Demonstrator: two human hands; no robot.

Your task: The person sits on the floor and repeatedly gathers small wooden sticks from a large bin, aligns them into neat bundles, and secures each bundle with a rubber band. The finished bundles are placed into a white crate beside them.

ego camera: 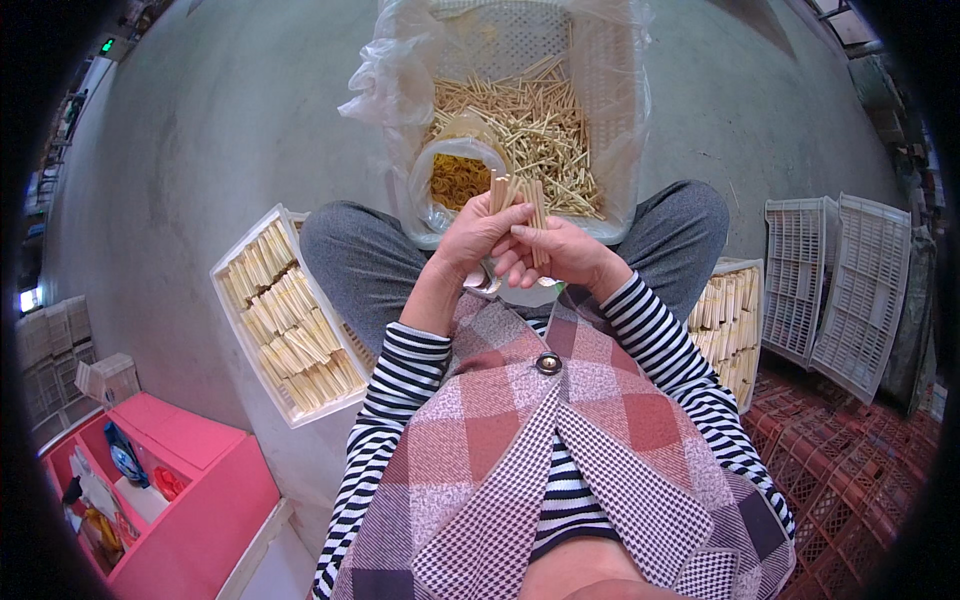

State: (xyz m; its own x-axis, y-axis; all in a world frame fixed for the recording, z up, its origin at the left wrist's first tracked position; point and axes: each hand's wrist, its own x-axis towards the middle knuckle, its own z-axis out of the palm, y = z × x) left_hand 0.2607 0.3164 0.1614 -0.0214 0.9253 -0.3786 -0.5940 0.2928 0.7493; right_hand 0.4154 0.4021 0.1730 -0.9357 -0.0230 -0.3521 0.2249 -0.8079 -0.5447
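Both hands meet over the near edge of a plastic-lined crate (630, 97). My left hand (476, 229) grips a small bunch of short wooden sticks (499, 187), their ends poking up above the fingers. A second bunch of sticks (538, 206) stands upright in my right hand (566, 244), its lower ends showing below the thumb. The fingers overlap, so I cannot tell exactly where one bunch ends. Beyond them, many loose sticks (540, 135) fill the crate. A clear plastic container (469, 127) of yellow rubber bands (459, 184) lies on its side, mouth towards me.
White crates of bundled sticks stand beside both knees, one at left (247, 315) and one at right (757, 330). Further right are upright white plastic crates (862, 292) and red crates (832, 457). A pink open cabinet (195, 502) stands at lower left on the grey floor (202, 135).
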